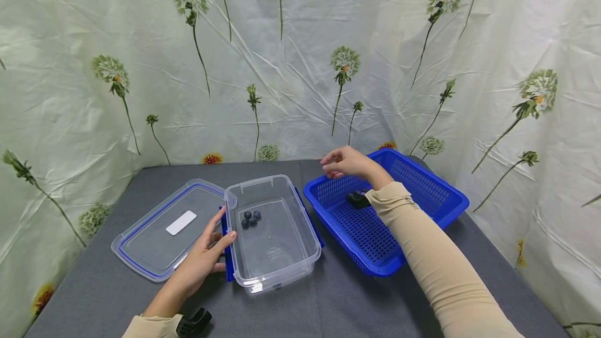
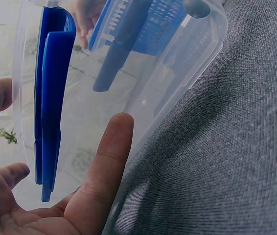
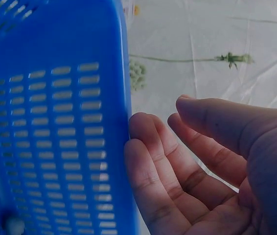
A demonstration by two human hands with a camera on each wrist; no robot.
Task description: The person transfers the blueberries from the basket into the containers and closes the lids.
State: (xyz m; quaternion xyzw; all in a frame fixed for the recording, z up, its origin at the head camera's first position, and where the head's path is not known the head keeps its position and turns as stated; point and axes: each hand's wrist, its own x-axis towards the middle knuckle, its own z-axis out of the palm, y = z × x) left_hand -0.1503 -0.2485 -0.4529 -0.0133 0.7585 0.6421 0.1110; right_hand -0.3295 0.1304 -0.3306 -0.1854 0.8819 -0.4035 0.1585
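My left hand [image 1: 199,262] holds the near-left side of a clear plastic food container [image 1: 291,267], its thumb over the rim and fingers against the outer wall around a hanging blue latch [image 2: 53,107]. Several dark round berries, which look like blueberries [image 1: 253,220], lie together on the container's floor. Over the left rim of a blue perforated basket [image 1: 328,218], my right hand [image 1: 345,163] hovers with loosely bent fingers and nothing visible between them. In the right wrist view, a small round berry [image 3: 15,225] shows low in the basket, blurred.
A clear lid [image 1: 141,244] with a blue seal and white label lies flat left of the container. Grey cloth [image 1: 324,306] covers the table. A flower-printed curtain [image 1: 300,67] hangs behind. My right forearm crosses the basket's near side.
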